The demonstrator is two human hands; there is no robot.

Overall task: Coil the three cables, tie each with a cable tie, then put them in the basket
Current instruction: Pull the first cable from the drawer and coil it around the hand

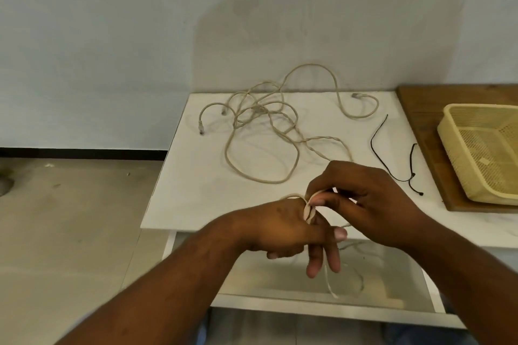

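Beige cable is only starting to coil, looped round fingers of the left hand and pinched by the right hand at the near table edge, while far cables lie tangled, 2 black ties lie unused and the right basket is empty.

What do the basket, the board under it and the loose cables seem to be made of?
The basket: cream plastic, probably moulded, matt; its walls are a fine perforated grid. The board: wood, brown with visible grain, dull finish. The cables: beige flexible jacket, likely plastic or rubber; they bend in soft loops. The core is hidden.
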